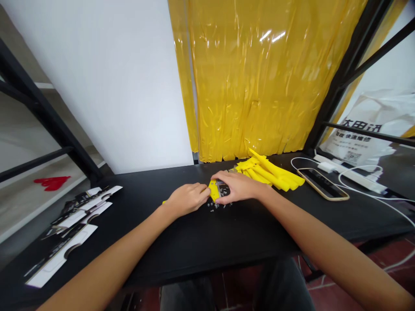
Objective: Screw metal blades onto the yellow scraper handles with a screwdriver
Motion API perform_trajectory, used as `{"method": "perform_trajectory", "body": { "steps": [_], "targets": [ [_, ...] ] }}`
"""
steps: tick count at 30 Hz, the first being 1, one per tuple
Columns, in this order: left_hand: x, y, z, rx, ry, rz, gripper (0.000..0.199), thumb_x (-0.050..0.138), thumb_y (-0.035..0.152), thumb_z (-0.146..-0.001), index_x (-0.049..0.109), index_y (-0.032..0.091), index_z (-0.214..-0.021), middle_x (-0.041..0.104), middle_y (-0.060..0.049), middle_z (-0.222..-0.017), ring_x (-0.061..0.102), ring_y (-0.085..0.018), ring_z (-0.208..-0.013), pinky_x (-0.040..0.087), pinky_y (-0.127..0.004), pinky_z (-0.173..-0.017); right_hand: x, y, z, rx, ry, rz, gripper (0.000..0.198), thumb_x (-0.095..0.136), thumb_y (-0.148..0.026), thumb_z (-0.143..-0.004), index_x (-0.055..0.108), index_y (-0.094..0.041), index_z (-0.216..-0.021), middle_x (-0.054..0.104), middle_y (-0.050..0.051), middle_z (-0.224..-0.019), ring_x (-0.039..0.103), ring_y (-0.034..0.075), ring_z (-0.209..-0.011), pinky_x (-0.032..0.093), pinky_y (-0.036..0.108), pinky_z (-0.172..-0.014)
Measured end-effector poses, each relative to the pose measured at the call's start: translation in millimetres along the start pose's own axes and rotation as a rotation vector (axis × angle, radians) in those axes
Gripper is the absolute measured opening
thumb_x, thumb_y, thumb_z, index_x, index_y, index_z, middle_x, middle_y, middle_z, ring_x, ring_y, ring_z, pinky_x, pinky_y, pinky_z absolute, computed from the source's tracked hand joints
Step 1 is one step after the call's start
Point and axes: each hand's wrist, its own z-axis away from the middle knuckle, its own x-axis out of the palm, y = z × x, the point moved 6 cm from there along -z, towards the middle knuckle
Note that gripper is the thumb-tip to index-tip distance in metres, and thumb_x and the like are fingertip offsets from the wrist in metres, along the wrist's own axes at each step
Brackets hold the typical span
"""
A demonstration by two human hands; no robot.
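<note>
At frame centre, the left hand and right hand grasp a flat yellow plastic piece near small silvery metal screws.

Plate between the fingers, screws beneath
On my feed I see cards on the table well left of the fingers, piled parts behind right, a phone farther right, a curtain beyond.

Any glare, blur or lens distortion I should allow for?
Head view: bright glare streaks on the yellow plastic curtain; head view: strong wide-angle distortion, black rack posts leaning outward; head view: loose screws too small and soft for fine detail.
</note>
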Motion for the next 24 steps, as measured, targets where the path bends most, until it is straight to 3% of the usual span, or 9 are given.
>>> {"method": "perform_trajectory", "body": {
  "steps": [5, 9, 13, 24],
  "targets": [
    [-4, -14, -16, 0.005, -0.034, 0.004, 0.022, 0.041, 0.022, -0.1, 0.061, 0.017, -0.092, 0.067, -0.008, -0.082, 0.062, -0.018, -0.069, 0.049, -0.029, -0.062, -8, 8, -11, -0.022, -0.011, 0.043, 0.072, 0.068, -0.065, -0.076, 0.054, -0.025, -0.134, 0.065, 0.011, -0.127, 0.066, 0.032, -0.109, 0.05, 0.043, -0.087],
    [-6, -18, -24, -0.03, 0.013, 0.043, 0.021, 0.042, 0.016, -0.1, 0.062, 0.017, -0.094, 0.069, -0.009, -0.089, 0.063, -0.02, -0.077, 0.05, -0.033, -0.07, -10, 18, -9, 0.036, 0.048, 0.031, 0.072, 0.067, -0.063, -0.077, 0.052, -0.024, -0.136, 0.064, 0.012, -0.131, 0.064, 0.032, -0.113, 0.049, 0.045, -0.093],
    [0, -13, -23, -0.023, 0.049, 0.076, 0.022, 0.041, 0.012, -0.1, 0.062, 0.015, -0.098, 0.07, -0.011, -0.097, 0.062, -0.021, -0.084, 0.049, -0.036, -0.078, -5, 22, -1, 0.083, 0.054, 0.02, 0.072, 0.068, -0.063, -0.077, 0.051, -0.025, -0.136, 0.063, 0.012, -0.133, 0.065, 0.033, -0.113, 0.05, 0.046, -0.091],
    [3, -16, -14, -0.144, 0.13, 0.271, 0.02, 0.046, 0.025, -0.101, 0.061, 0.016, -0.111, 0.069, -0.01, -0.096, 0.063, -0.022, -0.087, 0.051, -0.038, -0.079, -7, 19, 3, 0.081, 0.1, -0.076, 0.069, 0.072, -0.057, -0.075, 0.053, -0.024, -0.132, 0.063, 0.012, -0.131, 0.064, 0.031, -0.111, 0.051, 0.044, -0.089]
  ]
}}
